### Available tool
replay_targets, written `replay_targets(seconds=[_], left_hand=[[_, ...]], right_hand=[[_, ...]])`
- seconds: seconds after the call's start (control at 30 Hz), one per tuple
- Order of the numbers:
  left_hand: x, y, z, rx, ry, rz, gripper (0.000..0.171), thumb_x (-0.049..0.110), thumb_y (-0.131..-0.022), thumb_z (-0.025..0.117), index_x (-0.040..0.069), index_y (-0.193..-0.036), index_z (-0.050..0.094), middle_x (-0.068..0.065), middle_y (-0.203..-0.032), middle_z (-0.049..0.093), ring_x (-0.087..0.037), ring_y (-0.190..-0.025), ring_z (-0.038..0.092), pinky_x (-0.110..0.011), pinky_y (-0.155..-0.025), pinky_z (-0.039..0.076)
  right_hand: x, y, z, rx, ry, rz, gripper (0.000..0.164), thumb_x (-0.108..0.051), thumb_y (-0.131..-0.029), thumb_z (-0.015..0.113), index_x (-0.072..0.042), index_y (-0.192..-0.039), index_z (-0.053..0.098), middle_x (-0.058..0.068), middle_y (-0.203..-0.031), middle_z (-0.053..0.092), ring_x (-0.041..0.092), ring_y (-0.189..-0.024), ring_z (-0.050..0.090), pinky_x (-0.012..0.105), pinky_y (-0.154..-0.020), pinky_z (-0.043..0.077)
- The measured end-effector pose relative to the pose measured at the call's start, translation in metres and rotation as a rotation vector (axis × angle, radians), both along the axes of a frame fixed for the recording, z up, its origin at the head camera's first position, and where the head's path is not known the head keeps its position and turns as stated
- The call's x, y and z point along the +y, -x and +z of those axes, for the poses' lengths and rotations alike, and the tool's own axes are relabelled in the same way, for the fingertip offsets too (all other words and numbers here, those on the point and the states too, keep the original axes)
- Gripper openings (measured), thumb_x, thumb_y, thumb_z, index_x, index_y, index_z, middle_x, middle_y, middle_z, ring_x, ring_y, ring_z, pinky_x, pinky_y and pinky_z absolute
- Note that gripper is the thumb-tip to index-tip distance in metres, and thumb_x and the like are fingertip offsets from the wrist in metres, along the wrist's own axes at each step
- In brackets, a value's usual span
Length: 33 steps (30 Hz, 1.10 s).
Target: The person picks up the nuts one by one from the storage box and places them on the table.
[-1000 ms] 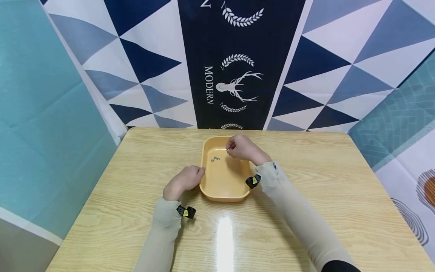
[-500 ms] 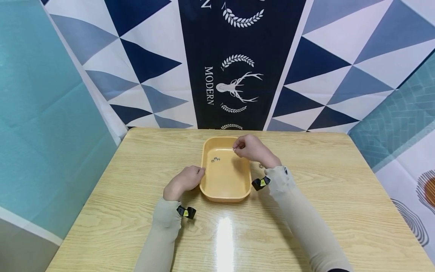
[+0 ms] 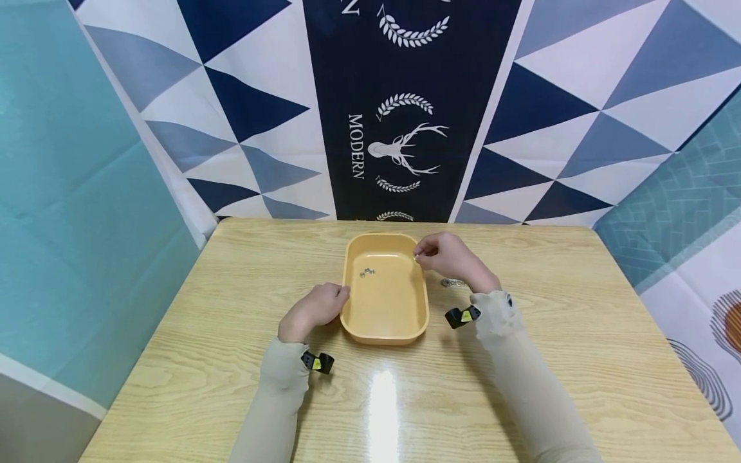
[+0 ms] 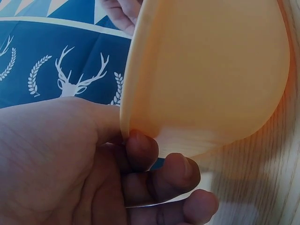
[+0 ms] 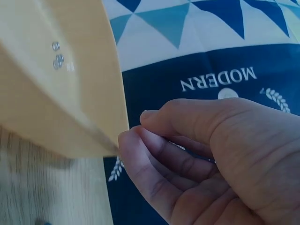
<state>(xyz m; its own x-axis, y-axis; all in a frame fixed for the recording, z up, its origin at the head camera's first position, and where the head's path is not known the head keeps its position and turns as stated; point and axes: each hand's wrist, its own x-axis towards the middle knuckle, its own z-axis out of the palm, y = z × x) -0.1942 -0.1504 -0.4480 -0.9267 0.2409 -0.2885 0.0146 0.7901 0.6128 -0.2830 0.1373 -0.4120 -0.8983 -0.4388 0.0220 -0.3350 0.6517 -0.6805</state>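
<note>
A yellow-orange tray [image 3: 383, 308] lies on the table with several small shiny round pieces [image 3: 367, 272] near its left side. My left hand [image 3: 315, 307] grips the tray's left rim; in the left wrist view its thumb and fingers [image 4: 142, 149] pinch that rim. My right hand [image 3: 448, 256] is at the tray's right rim, thumb and forefinger brought together. A tiny shiny piece [image 3: 415, 257] shows at those fingertips in the head view; the right wrist view largely hides it. Below this hand, a row of small shiny pieces [image 3: 453, 282] lies on the table.
The wooden table [image 3: 243, 276] reaches a patterned cloth [image 3: 260, 128] hanging behind it. Small black wrist cameras [image 3: 462, 316] sit on both forearms. Light glares off the tabletop in front of the tray.
My right hand has moved right from above the tray to its right rim, the tiny piece moving with it. The row of shiny pieces on the table has come into view. My left hand stays put.
</note>
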Motion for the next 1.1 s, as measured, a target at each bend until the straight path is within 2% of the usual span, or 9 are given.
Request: replay_targets(seconds=[0.27,0.83,1.1], left_hand=[[0.000,0.000,-0.001,-0.003,-0.010,0.003,0.050,0.032,-0.112,0.028,0.009,-0.082,0.060,-0.005,-0.068,0.052,-0.018,-0.057,0.048,-0.031,-0.062,0.044],[0.001,-0.001,0.000,0.012,0.005,-0.002,0.049,0.032,-0.113,0.029,0.010,-0.081,0.060,-0.006,-0.070,0.052,-0.019,-0.060,0.049,-0.031,-0.065,0.044],[0.001,-0.001,0.000,0.020,0.011,0.003,0.050,0.032,-0.113,0.029,0.008,-0.086,0.063,-0.007,-0.073,0.052,-0.019,-0.062,0.050,-0.032,-0.067,0.043]], right_hand=[[0.019,-0.001,-0.005,-0.002,-0.009,-0.020,0.014,-0.007,-0.092,0.067,0.000,-0.101,0.074,0.009,-0.086,0.072,0.011,-0.074,0.062,0.028,-0.072,0.052],[0.066,-0.010,-0.016,0.008,-0.082,-0.088,0.018,-0.010,-0.094,0.066,0.002,-0.105,0.074,0.013,-0.096,0.075,0.020,-0.089,0.067,0.032,-0.079,0.053],[0.085,-0.013,-0.023,-0.002,-0.095,-0.113,0.018,-0.009,-0.093,0.066,0.003,-0.104,0.074,0.014,-0.095,0.074,0.020,-0.086,0.066,0.033,-0.078,0.052]])
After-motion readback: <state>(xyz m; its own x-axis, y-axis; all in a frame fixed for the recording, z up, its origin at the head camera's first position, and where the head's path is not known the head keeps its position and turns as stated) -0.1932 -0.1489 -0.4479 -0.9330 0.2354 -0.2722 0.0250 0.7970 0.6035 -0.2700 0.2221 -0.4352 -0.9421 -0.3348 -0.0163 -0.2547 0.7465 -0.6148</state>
